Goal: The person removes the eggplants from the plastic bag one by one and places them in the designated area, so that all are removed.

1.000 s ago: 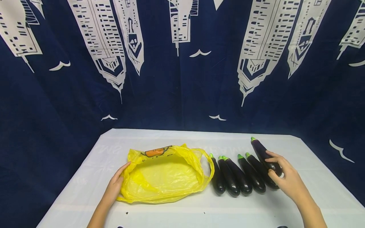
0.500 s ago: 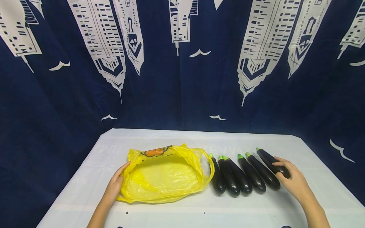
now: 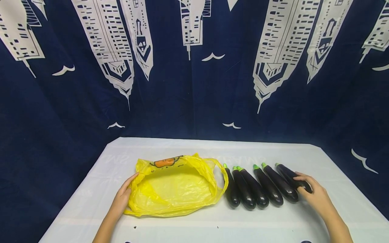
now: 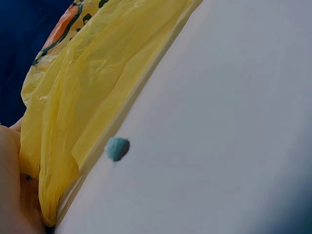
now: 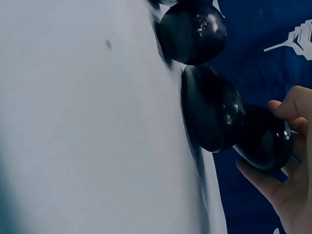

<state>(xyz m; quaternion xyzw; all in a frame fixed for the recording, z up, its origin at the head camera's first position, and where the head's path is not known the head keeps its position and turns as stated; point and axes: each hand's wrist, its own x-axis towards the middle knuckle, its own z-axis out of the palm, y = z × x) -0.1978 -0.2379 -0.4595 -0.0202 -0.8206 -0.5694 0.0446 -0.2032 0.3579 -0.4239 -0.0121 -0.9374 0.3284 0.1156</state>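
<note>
A yellow plastic bag [image 3: 179,189] lies on its side with a wide mouth facing the near side, an orange print on its top edge. At its left rim my left hand [image 3: 122,195] pinches the plastic; the left wrist view shows the bag's folds [image 4: 63,141] beside that hand [image 4: 9,180]. My right hand [image 3: 316,194] grips the blunt end of the rightmost eggplant [image 3: 288,174], thumb on the near side and fingers over the far side. In the right wrist view, this eggplant [image 5: 265,139] sits just beyond a neighbouring eggplant [image 5: 214,109].
Several more dark eggplants [image 3: 268,187] lie side by side to the right of the bag, green stems pointing away. The leftmost eggplant [image 3: 232,190] is by the bag's handle loop [image 3: 225,179]. A white cloth covers the table [image 3: 182,233]; a dark blue printed curtain [image 3: 170,101] hangs behind.
My right hand has lowered the eggplant and moved it right, from above the row down to the row's right end. The left hand and bag have stayed in place.
</note>
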